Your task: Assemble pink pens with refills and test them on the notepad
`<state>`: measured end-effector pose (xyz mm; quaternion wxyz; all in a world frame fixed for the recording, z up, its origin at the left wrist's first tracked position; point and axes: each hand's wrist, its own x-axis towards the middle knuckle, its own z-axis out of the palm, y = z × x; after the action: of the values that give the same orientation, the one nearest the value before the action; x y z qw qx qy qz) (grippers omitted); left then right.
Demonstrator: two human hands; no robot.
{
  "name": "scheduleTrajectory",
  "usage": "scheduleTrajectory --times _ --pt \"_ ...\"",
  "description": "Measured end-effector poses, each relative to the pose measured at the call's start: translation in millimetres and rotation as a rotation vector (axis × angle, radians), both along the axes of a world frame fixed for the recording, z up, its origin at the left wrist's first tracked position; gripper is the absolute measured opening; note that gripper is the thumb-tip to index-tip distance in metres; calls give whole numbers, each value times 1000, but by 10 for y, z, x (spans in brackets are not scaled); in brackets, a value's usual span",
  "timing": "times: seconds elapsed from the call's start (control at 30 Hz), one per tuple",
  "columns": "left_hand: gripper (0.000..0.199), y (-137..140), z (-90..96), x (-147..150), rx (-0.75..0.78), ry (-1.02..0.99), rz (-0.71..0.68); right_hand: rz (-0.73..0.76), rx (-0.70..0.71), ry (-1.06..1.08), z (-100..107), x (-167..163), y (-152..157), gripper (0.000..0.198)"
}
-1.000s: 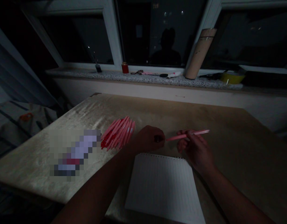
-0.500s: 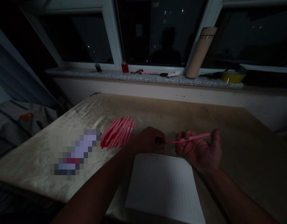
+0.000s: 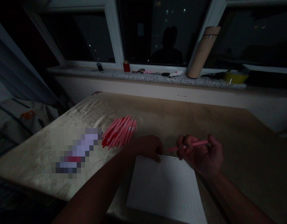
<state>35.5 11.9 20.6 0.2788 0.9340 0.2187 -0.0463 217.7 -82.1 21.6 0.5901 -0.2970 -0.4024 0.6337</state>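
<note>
Head view: beyond the pink pens, windowsill holds red jar.

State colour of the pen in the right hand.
The pen is pink; head view shows it.

It's dim right across the frame, a pale sheen washing the bench at left, tiny lights pricking the black window panes up top, shadow greying the notebook at bottom centre, blocky pixels masking lower left.

Lone head view faces forward, down over table, toward window.
</note>
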Motion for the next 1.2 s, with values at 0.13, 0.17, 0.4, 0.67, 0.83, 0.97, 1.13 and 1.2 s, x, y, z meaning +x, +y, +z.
scheduleTrajectory --times 0.13,0.17,0.4,0.67,0.83,0.97,1.13,1.2 --pt "15 39 11 -25 -99 -22 -2 107 73 -64 -40 -126 -59 58" --pt "12 47 11 -33 -112 -26 -6 116 83 -90 -54 -165 -74 57" --pt "8 57 -12 -39 -119 -47 -1 177 127 -164 -117 -349 -100 53" --pt "12 51 -18 -33 -109 -23 -8 176 110 -195 -76 -313 -82 54" --pt "15 64 -47 -38 -144 -36 13 192 95 -176 -105 -278 -78 54" --pt "16 65 -42 -34 -141 -28 8 166 76 -133 -127 -251 -75 53" --pt "17 62 -8 -27 -109 -13 -30 147 47 -146 -111 -210 -71 54" --pt "17 62 2 -24 -103 5 -38 138 47 -154 -110 -187 -64 55"
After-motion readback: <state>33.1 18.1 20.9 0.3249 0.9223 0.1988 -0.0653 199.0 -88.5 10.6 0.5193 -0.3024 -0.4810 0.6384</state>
